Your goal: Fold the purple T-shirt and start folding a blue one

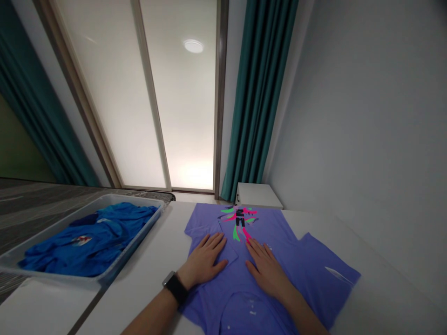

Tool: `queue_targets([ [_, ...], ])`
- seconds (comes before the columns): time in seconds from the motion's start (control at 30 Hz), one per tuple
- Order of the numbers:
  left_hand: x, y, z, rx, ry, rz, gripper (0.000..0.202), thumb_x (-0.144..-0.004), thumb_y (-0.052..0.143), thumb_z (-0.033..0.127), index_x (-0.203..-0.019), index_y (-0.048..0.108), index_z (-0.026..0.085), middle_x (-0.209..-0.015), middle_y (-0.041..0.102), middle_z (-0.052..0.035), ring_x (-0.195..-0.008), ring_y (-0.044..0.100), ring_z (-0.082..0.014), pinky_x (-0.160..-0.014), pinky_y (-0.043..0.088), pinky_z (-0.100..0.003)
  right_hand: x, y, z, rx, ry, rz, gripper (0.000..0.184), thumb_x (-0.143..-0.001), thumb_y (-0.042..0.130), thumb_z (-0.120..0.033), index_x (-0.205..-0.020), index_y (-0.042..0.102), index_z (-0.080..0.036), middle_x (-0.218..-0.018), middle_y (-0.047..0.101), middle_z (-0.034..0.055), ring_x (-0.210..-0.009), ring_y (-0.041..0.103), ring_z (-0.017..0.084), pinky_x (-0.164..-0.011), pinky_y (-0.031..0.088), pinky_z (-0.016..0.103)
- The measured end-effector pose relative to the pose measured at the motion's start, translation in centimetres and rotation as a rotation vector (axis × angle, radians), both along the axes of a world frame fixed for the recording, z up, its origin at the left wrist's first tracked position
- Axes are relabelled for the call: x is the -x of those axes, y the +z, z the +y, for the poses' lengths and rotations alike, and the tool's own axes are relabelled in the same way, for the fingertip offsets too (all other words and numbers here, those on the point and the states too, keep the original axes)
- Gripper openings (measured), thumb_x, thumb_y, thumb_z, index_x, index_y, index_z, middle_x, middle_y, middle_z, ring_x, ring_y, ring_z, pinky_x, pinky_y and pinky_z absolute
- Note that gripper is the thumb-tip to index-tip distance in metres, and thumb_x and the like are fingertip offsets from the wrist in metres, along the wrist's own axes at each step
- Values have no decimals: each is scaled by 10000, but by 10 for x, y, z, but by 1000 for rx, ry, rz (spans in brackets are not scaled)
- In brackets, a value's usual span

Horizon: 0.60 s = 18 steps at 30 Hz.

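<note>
A purple T-shirt (258,265) lies spread on the white table, its neckline towards me and its hem at the far side. Pink, green and black print shows near the hem. My left hand (204,260) rests flat on the shirt's left part, where a sleeve seems folded inward; its fingers are slightly apart. My right hand (267,270) also lies flat on the cloth, fingertips at the lower end of the print. Neither hand grips anything. The shirt's right sleeve stretches out to the right, with a small white mark on it.
A pale plastic bin (139,242) holding crumpled blue clothes (91,242) stands at the left. The white table (146,288) runs beneath the shirt up to the grey wall (366,116) on the right. Beyond it are a small white cabinet (260,195), teal curtains (260,93) and frosted sliding doors (185,116).
</note>
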State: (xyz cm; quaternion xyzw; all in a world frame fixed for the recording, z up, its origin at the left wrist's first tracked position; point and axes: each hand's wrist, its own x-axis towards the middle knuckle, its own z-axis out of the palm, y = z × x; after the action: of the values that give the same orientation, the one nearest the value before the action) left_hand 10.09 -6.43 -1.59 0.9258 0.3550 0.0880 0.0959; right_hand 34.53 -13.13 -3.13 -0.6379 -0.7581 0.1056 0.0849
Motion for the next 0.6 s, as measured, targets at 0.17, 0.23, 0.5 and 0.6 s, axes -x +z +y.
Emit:
queue_targets([
  [0.17, 0, 3, 0, 28, 13, 1, 641, -934, 493, 422, -1513, 318, 209, -1577, 300, -106, -1459, 263, -243, -1201, 176, -473, -2, -4, 1, -43, 7, 48, 550, -978, 346, -388, -1486, 387, -183, -1570, 308, 56, -1459, 242, 195, -1213, 124, 436],
  [0.23, -4, 7, -2, 20, 16, -5, 636, -916, 524, 382, -1500, 341, 209, -1571, 318, -108, -1456, 271, -252, -1199, 178, -481, -2, -6, 3, -80, 2, 82, 522, -980, 350, -361, -1468, 421, -190, -1549, 356, 64, -1441, 291, 202, -1206, 159, 445],
  [0.5, -69, 49, -13, -12, -106, -105, 387, -911, 537, 332, -1279, 565, 218, -1274, 638, -92, -1178, 581, -266, -1045, 404, -426, -22, -22, 15, -304, -81, 209, 450, -947, 340, -214, -1316, 594, -171, -1386, 566, 120, -1302, 496, 239, -1132, 340, 474],
  [0.6, -104, 53, -10, -7, -40, -215, 305, -947, 467, 295, -1206, 609, 222, -1197, 675, -76, -1105, 616, -239, -996, 433, -389, -38, -29, 18, -394, -114, 259, 465, -918, 325, -156, -1272, 626, -163, -1328, 608, 128, -1247, 543, 233, -1093, 403, 442],
])
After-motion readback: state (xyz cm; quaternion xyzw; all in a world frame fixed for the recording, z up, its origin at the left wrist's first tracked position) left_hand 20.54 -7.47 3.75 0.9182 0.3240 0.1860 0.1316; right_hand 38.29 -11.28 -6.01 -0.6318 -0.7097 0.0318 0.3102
